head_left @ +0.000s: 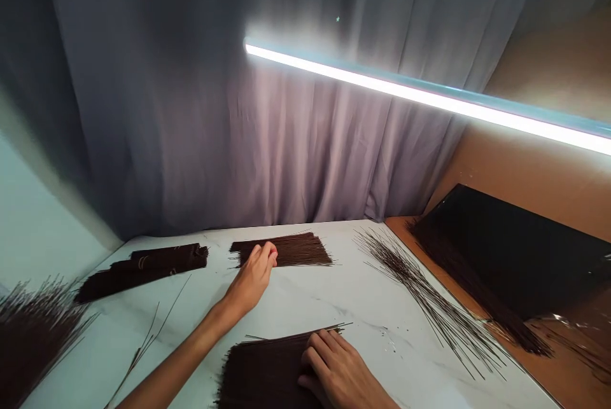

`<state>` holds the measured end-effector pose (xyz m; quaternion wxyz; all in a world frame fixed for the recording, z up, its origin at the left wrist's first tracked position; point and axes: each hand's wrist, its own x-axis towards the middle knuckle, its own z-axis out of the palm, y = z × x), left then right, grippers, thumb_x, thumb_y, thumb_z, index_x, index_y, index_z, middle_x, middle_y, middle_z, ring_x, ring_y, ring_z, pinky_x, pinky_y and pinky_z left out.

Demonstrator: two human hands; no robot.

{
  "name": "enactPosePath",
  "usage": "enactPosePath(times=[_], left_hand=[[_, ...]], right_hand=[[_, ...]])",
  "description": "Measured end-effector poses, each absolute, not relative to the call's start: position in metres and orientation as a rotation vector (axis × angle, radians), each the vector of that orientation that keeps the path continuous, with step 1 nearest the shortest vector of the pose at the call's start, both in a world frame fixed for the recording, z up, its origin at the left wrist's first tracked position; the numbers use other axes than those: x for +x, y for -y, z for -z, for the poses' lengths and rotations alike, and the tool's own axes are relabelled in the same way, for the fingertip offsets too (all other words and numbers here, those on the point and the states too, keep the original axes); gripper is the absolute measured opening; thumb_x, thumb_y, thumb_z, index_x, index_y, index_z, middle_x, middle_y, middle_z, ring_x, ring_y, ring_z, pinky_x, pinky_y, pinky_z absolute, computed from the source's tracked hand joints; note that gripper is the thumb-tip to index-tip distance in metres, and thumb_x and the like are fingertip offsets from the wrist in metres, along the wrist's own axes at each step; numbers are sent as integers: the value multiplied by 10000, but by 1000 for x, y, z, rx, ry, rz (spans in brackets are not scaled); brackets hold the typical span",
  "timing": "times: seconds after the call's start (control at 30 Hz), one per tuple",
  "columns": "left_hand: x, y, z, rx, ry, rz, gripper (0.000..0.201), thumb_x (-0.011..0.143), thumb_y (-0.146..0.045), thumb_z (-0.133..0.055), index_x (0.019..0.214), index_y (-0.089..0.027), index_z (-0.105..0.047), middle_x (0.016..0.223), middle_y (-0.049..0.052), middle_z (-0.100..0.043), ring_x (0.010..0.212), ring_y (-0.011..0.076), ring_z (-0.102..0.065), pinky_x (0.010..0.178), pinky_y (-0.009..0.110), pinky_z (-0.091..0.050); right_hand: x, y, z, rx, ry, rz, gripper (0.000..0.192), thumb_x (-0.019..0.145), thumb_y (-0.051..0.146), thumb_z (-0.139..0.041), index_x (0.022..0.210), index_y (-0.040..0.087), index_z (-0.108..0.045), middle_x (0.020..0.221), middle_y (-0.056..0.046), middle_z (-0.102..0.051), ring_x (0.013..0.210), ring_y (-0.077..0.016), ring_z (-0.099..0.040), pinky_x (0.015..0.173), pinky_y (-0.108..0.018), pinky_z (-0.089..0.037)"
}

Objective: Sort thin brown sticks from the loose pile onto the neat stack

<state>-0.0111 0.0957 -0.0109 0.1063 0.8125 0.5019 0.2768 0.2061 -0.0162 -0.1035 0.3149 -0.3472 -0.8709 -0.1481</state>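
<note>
Left hand (252, 278) stretched out toward 12 o'clock, fingers (267, 255) loosely extended and laid flat on the near-left edge of the far stick sheaf (289, 250); nothing gripped, only touched, seemingly to square the ends or hold the layer still. Right hand (341, 371) at 6 o'clock, palm down, fingers (322, 346) spread and pressing on the near stick sheaf (267, 371), nothing closed around; probably flattened so to keep the thin sticks from rolling apart.

Both sheaves lying flat on the pale marbled surface (334, 301), sticks running side to side, packed tight and even, well apart from each other.

At 10 o'clock, a tied dark bundle (143, 269), laid aslant, apart from the left hand. At 8 o'clock, a bristling mass of stick ends (33, 326) poking in from the frame edge, with a few stray sticks (153, 332) beside it. At 2 o'clock, a loose fan of sticks (424, 298) splayed across the surface's right edge. At 3 o'clock, off the surface, a large dark heap (506, 256) on a brown board. Behind, a grey curtain (238, 129) and a bright light tube (429, 100).
</note>
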Motion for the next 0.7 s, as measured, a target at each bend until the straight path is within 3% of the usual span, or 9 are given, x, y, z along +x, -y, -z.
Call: enactPosePath(times=[0.13,0.2,0.43,0.7], left_hand=[[-16,-44,21,2279,-1434,-697,352,1101,-315,-269,893,-251,-546,887,2,-602,902,187,-602,875,315,-501],[-20,-25,28,2210,-1427,-632,365,1097,-344,-286,878,-254,-564,889,2,-586,887,189,-600,867,315,-502],[-26,0,40,2083,-1425,-622,360,1090,-371,-320,867,-256,-578,903,17,-584,940,230,-555,897,367,-461],[-23,4,39,2076,-1389,-752,363,1083,-368,-343,849,-262,-599,874,11,-643,920,232,-547,871,356,-465]], right_hand=[[206,23,100,-964,2365,479,84,984,135,-542,921,191,-536,923,-70,-701,816,-243,-657,797,-360,-487],[204,25,99,-943,2384,559,121,985,85,-473,941,163,-553,935,-102,-697,822,-263,-662,799,-383,-485],[202,24,90,-996,2426,398,90,991,181,-582,919,191,-530,849,-42,-637,739,-227,-616,668,-338,-464],[197,25,87,-1002,2456,525,144,900,44,-543,929,185,-530,901,-83,-661,862,-267,-618,770,-365,-474]])
